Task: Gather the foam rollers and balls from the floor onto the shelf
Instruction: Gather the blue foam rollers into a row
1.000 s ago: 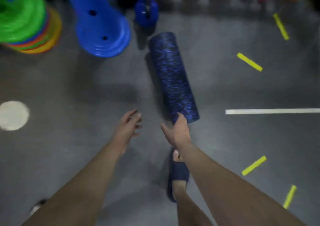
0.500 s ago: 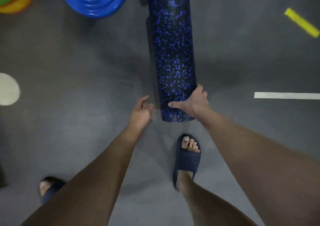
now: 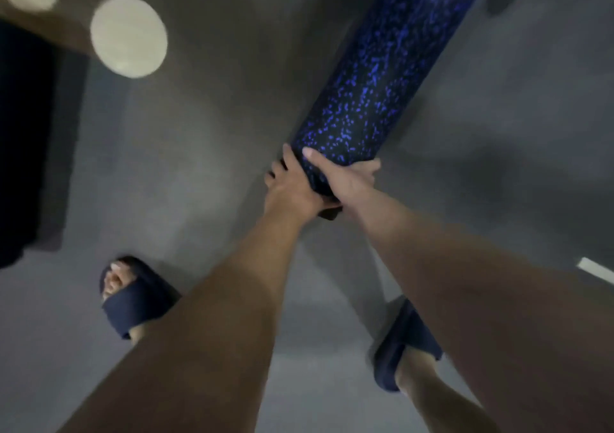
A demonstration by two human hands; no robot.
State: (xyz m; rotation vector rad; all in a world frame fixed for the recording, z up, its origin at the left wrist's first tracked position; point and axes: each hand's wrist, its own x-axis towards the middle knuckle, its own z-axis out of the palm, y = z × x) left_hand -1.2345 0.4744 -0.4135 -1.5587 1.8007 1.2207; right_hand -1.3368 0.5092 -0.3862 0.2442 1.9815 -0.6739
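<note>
A long black foam roller (image 3: 382, 77) flecked with blue runs from the middle of the view up to the top right. Both hands grip its near end. My left hand (image 3: 292, 190) wraps the left side and underside of that end. My right hand (image 3: 345, 180) lies over the top, thumb pointing up the roller. The roller's far end runs out of the frame at the top. No shelf and no balls are in view.
Grey floor all around. Two pale round floor marks (image 3: 129, 35) lie at top left beside a dark object (image 3: 23, 140) at the left edge. My feet in navy slides stand at lower left (image 3: 133, 294) and lower right (image 3: 405, 343). A white line (image 3: 594, 269) shows at right.
My left hand has closed onto the roller's near end, joining the right. The view has swung, so the roller now slants to the top right and the blue cones and rings are out of sight.
</note>
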